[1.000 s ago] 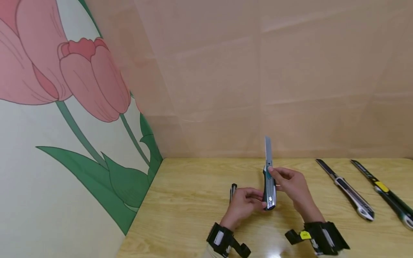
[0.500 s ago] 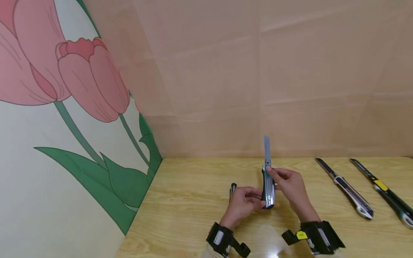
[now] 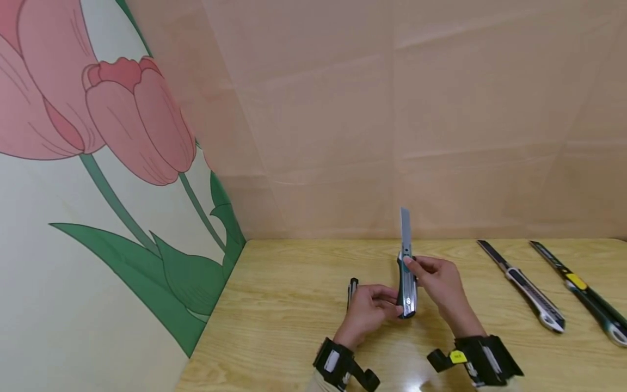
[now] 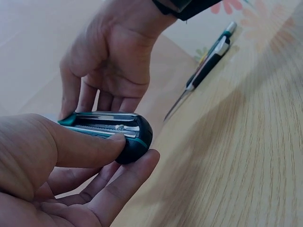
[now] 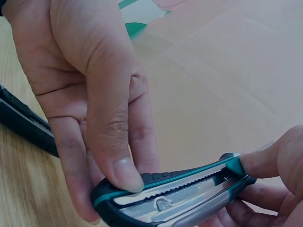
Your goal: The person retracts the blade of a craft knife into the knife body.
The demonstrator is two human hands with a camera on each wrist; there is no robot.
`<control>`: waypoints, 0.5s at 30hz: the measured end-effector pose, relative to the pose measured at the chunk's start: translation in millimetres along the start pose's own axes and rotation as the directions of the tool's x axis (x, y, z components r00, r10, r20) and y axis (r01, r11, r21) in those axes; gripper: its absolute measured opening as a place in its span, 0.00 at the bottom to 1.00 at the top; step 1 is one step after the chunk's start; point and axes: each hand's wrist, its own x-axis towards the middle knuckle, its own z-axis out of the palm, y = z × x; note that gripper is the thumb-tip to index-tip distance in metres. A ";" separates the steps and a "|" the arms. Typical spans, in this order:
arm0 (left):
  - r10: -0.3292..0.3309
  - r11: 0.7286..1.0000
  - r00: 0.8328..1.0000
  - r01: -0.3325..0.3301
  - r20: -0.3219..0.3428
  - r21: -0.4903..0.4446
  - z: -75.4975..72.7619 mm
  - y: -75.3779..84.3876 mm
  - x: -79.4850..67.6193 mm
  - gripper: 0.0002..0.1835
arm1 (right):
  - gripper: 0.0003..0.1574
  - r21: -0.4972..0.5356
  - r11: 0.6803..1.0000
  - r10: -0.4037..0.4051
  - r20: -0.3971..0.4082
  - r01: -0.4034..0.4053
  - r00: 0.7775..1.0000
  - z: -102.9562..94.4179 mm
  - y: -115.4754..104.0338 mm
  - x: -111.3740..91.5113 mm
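A snap-off utility knife (image 3: 409, 291), silver with black and teal parts, stands nearly upright over the table with a long blade (image 3: 405, 226) pointing away. My left hand (image 3: 368, 309) pinches its rear end between thumb and fingers. Higher on the handle, my right hand (image 3: 441, 283) grips the knife, the thumb lying on the teal slider (image 5: 235, 165). Through the handle's slot, the left wrist view shows the rear of the knife (image 4: 135, 132) between my left thumb and fingers. The toothed track and a round metal part show in the right wrist view.
Two more utility knives lie to the right, one grey and black (image 3: 536, 299), the other black with a yellow slider (image 3: 577, 281). Another dark tool (image 3: 352, 287) is partly hidden behind my left hand. A brown backdrop (image 3: 392, 136) rises at the wooden table's (image 3: 274, 326) far edge.
The knife and my right hand have shifted slightly left since the first frame. Both hands keep their hold, and the blade stays extended by about the same length.
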 end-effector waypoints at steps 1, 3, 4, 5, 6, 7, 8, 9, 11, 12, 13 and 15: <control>-0.002 1.000 1.000 0.002 -0.001 0.001 0.0 -0.1 0.1 0.13 | 0.34 0.001 1.000 0.002 0.001 -0.002 1.000 0.3 -0.2 0.0; -0.003 1.000 1.000 0.003 -0.003 0.002 -0.3 -0.2 0.5 0.14 | 0.34 0.003 1.000 0.008 0.002 -0.008 1.000 0.8 -0.4 0.4; -0.003 1.000 1.000 0.003 -0.002 0.001 -0.4 -0.1 0.5 0.13 | 0.34 0.005 1.000 0.011 0.002 -0.011 1.000 1.0 -0.4 0.6; -0.001 1.000 1.000 0.001 -0.002 0.000 -0.5 -0.3 0.8 0.14 | 0.34 0.006 1.000 0.013 0.002 -0.013 1.000 1.1 -0.3 0.8; -0.001 1.000 1.000 0.001 -0.001 -0.004 -0.5 -0.2 0.8 0.14 | 0.34 0.009 1.000 0.016 0.003 -0.016 1.000 1.1 -0.2 1.0; 0.001 1.000 1.000 -0.001 0.000 -0.011 -0.6 -0.3 0.8 0.14 | 0.34 0.009 1.000 0.019 0.006 -0.019 1.000 1.0 0.0 1.1; 0.001 1.000 1.000 -0.001 0.001 -0.016 -0.7 -0.3 0.7 0.14 | 0.35 0.010 1.000 0.021 0.010 -0.021 1.000 0.9 0.2 1.2; 0.001 1.000 1.000 -0.001 -0.001 -0.019 -0.8 -0.5 0.6 0.14 | 0.35 0.011 1.000 0.023 0.014 -0.024 1.000 0.8 0.4 1.2; 0.002 1.000 1.000 -0.002 0.000 -0.028 -0.9 -1.0 0.4 0.13 | 0.35 0.009 1.000 0.029 0.020 -0.029 0.999 0.7 0.6 1.0; 0.001 1.000 1.000 -0.001 0.001 -0.028 -1.0 -0.9 0.1 0.13 | 0.35 0.007 0.999 0.033 0.023 -0.033 0.999 0.6 0.6 0.8; 0.002 1.000 1.000 -0.002 0.000 -0.025 -1.0 -1.5 0.1 0.13 | 0.35 0.005 0.999 0.034 0.026 -0.034 0.999 0.5 0.6 0.5; 0.002 1.000 1.000 -0.002 -0.003 -0.009 -1.3 -2.3 0.0 0.13 | 0.34 0.002 0.999 0.040 0.029 -0.040 0.999 0.6 0.5 0.1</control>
